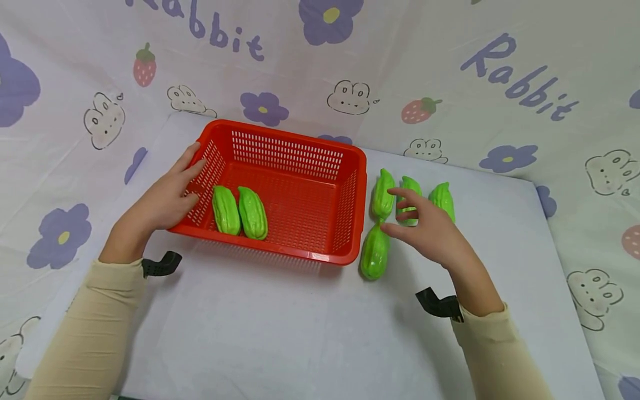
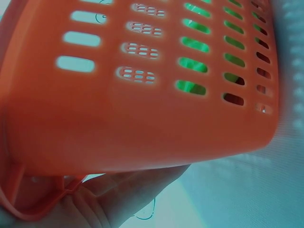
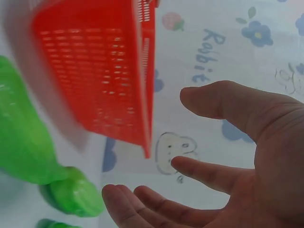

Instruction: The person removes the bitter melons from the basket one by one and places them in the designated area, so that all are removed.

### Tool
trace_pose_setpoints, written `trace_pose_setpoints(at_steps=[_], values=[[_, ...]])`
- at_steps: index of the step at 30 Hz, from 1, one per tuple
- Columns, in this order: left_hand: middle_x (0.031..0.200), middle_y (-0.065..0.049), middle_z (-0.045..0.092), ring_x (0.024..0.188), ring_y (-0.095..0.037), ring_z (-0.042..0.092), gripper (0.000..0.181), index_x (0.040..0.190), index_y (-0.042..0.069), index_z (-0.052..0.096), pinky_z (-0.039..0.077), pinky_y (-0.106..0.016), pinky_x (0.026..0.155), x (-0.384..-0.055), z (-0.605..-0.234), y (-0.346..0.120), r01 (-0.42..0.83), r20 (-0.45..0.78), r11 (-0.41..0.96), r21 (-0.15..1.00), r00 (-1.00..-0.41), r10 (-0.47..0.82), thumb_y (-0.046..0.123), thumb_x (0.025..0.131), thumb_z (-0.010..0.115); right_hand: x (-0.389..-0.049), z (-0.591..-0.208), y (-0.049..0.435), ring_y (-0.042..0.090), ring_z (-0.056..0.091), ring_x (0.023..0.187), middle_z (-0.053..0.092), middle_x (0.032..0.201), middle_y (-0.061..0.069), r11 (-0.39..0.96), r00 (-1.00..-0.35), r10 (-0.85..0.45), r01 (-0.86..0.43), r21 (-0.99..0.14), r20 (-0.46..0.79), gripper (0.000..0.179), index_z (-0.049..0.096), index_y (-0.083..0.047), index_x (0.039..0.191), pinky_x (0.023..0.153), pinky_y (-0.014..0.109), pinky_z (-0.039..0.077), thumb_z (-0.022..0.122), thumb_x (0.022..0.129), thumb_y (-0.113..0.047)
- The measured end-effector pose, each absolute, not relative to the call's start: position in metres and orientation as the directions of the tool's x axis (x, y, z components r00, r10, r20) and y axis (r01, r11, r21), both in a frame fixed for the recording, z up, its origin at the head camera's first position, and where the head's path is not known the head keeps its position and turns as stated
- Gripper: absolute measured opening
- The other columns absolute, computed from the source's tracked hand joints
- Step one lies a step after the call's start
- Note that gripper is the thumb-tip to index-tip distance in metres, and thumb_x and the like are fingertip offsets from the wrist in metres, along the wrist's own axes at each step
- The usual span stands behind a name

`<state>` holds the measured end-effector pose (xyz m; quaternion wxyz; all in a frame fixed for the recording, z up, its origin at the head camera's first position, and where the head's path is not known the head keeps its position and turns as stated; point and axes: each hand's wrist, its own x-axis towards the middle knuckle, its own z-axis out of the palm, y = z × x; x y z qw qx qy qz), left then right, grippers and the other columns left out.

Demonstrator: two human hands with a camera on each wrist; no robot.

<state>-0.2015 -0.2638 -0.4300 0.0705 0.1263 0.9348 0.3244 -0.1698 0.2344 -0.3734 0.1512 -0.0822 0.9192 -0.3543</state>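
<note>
A red plastic basket (image 1: 300, 251) with slotted walls stands on the table, two glossy green ridged gourds (image 1: 253, 214) lying in its left part. At the basket's left rim, my left hand (image 1: 167, 194) holds on, part of it outside the wall below the rim in the left wrist view. My right hand (image 1: 432, 228) hovers over several more green gourds right of the basket, fingers spread and nothing held. Its thumb and fingertips are near the front gourd (image 1: 375, 254) and the one behind it (image 1: 384, 194). Two others, a middle gourd (image 1: 410, 189) and a right-hand gourd (image 1: 443, 199), are partly covered by that hand.
A white-covered table (image 1: 280, 328) carries everything. Behind it hangs a pale cloth (image 1: 390, 50) printed with rabbits, flowers and strawberries. Black curved mounts (image 1: 162, 263) sit at both wrists.
</note>
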Motion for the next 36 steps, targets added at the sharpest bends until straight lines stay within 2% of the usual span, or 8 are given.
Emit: trace_pose_setpoints(at_steps=[7, 13, 22, 36], values=[[0.182, 0.001, -0.006, 0.163, -0.04, 0.017, 0.072, 0.166, -0.008, 0.03, 0.035, -0.067, 0.12, -0.202, -0.428, -0.262, 0.193, -0.05, 0.759, 0.622, -0.958, 0.284, -0.003, 0.098, 0.052, -0.178, -0.353, 0.221, 0.038, 0.062, 0.13, 0.059, 0.145, 0.02, 0.737, -0.942, -0.292, -0.114, -0.666, -0.162, 0.076, 0.048, -0.016, 0.163, 0.095, 0.06, 0.06, 0.081, 0.096, -0.033], [0.182, 0.001, -0.006, 0.164, -0.039, 0.016, 0.072, 0.166, -0.008, 0.03, 0.034, -0.066, 0.12, -0.202, -0.43, -0.263, 0.204, -0.036, 0.756, 0.622, -0.957, 0.288, -0.003, 0.098, 0.053, -0.188, -0.341, 0.208, 0.036, 0.063, 0.128, 0.062, 0.142, 0.015, 0.744, -0.942, -0.314, -0.165, -0.647, -0.121, 0.071, 0.052, -0.018, 0.16, 0.091, 0.057, 0.062, 0.079, 0.096, -0.031], [0.182, -0.001, -0.006, 0.164, -0.039, 0.014, 0.072, 0.166, -0.008, 0.029, 0.031, -0.066, 0.122, -0.201, -0.431, -0.264, 0.206, -0.039, 0.758, 0.619, -0.956, 0.291, -0.004, 0.098, 0.052, -0.197, -0.329, 0.195, 0.034, 0.061, 0.13, 0.061, 0.141, 0.013, 0.744, -0.933, -0.339, -0.187, -0.642, -0.122, 0.071, 0.052, -0.018, 0.16, 0.09, 0.057, 0.062, 0.079, 0.096, -0.032], [0.182, 0.002, -0.007, 0.163, -0.04, 0.017, 0.073, 0.167, -0.007, 0.029, 0.035, -0.066, 0.119, -0.202, -0.433, -0.263, 0.198, -0.047, 0.764, 0.614, -0.957, 0.286, -0.003, 0.098, 0.053, -0.211, -0.321, 0.174, 0.033, 0.061, 0.13, 0.064, 0.137, 0.01, 0.73, -0.915, -0.387, -0.233, -0.642, -0.108, 0.07, 0.053, -0.018, 0.158, 0.093, 0.055, 0.061, 0.08, 0.095, -0.031]])
